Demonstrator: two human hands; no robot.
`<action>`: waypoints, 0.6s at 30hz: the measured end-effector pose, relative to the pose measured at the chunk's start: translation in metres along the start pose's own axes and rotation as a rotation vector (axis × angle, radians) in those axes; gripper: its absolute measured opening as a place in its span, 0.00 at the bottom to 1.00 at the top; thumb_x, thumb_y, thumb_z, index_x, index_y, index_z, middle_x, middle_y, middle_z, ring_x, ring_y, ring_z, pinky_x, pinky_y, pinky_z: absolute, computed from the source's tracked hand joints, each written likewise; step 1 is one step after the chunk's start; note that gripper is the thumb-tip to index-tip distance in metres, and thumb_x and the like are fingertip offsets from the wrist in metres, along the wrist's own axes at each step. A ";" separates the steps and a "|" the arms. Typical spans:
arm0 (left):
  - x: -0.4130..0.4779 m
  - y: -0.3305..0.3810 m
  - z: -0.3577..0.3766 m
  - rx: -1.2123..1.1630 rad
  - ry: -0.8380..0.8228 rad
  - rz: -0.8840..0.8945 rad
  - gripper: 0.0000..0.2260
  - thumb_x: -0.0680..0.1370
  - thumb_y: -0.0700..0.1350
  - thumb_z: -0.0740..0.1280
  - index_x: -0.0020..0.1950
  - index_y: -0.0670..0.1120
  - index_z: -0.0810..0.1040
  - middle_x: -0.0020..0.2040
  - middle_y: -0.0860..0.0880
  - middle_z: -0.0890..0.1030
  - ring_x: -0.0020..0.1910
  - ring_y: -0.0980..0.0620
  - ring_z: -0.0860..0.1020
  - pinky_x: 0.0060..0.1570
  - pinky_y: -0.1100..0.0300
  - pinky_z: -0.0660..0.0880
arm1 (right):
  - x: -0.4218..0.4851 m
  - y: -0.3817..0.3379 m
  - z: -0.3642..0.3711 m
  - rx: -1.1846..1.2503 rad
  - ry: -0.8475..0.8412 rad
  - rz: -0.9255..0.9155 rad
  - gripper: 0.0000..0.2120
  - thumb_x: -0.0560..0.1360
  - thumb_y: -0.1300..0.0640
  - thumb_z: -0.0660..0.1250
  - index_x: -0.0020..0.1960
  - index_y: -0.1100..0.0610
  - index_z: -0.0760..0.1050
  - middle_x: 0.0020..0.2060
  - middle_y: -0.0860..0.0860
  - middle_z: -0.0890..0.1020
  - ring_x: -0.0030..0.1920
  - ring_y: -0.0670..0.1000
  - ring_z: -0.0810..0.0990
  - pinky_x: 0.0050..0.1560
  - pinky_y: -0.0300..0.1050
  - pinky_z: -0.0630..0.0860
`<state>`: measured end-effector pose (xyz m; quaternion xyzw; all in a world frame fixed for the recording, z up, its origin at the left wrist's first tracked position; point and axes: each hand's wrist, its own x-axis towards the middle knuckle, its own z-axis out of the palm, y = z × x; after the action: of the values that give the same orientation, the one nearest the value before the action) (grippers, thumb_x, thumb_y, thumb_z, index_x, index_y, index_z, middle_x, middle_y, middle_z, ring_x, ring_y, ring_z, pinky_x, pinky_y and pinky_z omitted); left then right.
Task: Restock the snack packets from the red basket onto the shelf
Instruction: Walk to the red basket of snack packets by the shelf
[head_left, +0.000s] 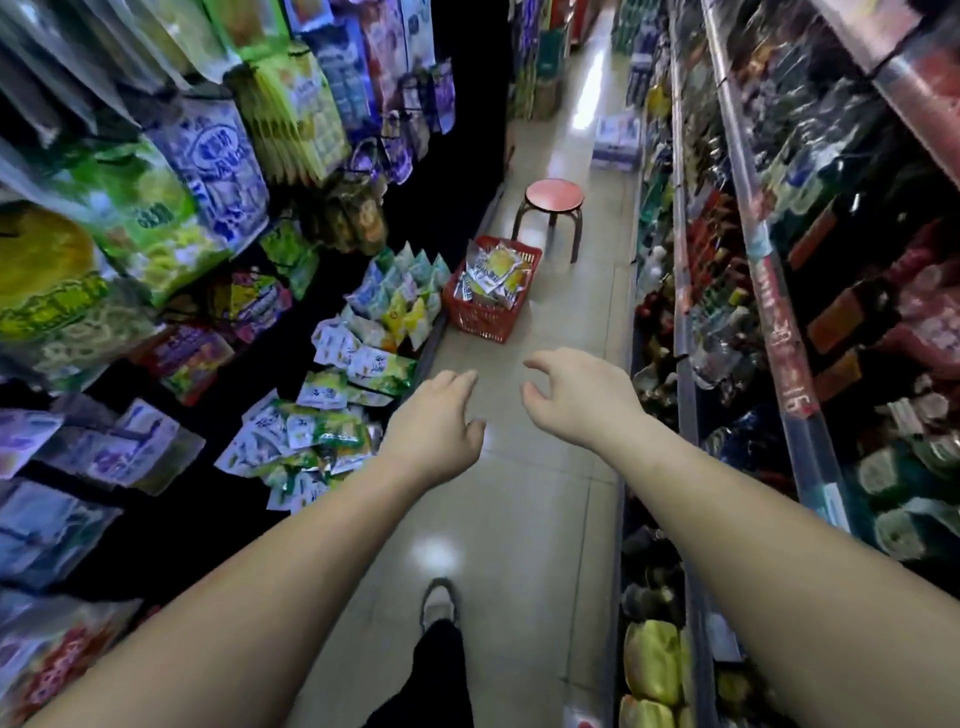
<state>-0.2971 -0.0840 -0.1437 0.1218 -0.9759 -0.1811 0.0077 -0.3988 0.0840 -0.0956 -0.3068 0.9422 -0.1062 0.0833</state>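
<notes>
Reaching forward over the aisle floor (519, 519), both hands are seen with nothing held. Left hand (434, 428): palm down, fingers relaxed and slightly bent, thumb apart. Right hand (576, 395): fingers loosely curled downward, thumb spread, nothing gripped. The two are roughly level, with a strip of bare floor between them.

Basket (478, 318) is set on the floor ahead of the hands, well apart from both and slightly left of the gap between them. It is placed against or just beside the bottom edge of the left shelf (434, 345); actual contact cannot be told. Packets (493, 273), white and yellow, are heaped loosely in it up to the rim.

Shelf stock (363, 358) of similar look is laid overlapping on the low left shelf, between the basket and the left hand. The nearest pieces are just left of that hand and are not touched.

A red-topped stool (553, 195) is stood directly behind the basket. A shoe (439, 603) and a dark trouser leg are seen low down, between the forearms. Right-side shelving (685, 364) is stocked, but its goods are too blurred to be told.
</notes>
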 end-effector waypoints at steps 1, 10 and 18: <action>0.026 -0.007 -0.003 -0.005 -0.005 -0.003 0.30 0.79 0.52 0.66 0.79 0.45 0.64 0.69 0.45 0.73 0.69 0.43 0.72 0.65 0.48 0.73 | 0.023 0.002 0.000 0.004 0.006 0.009 0.22 0.79 0.44 0.60 0.72 0.45 0.72 0.66 0.48 0.79 0.68 0.53 0.75 0.61 0.50 0.76; 0.261 -0.039 -0.030 -0.012 -0.059 0.014 0.31 0.78 0.52 0.66 0.80 0.45 0.63 0.69 0.44 0.72 0.68 0.42 0.73 0.64 0.47 0.74 | 0.221 0.051 -0.043 0.131 0.068 0.158 0.22 0.80 0.44 0.60 0.72 0.45 0.73 0.66 0.46 0.80 0.68 0.52 0.76 0.62 0.51 0.76; 0.433 -0.004 0.004 -0.060 -0.143 0.069 0.31 0.79 0.54 0.66 0.80 0.48 0.63 0.73 0.49 0.70 0.71 0.47 0.72 0.66 0.54 0.72 | 0.349 0.152 -0.056 0.148 0.018 0.209 0.22 0.80 0.41 0.60 0.72 0.44 0.74 0.67 0.45 0.79 0.69 0.50 0.75 0.63 0.50 0.76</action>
<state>-0.7161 -0.1904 -0.1614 0.0745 -0.9717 -0.2180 -0.0522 -0.7752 0.0048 -0.1116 -0.1991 0.9592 -0.1691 0.1080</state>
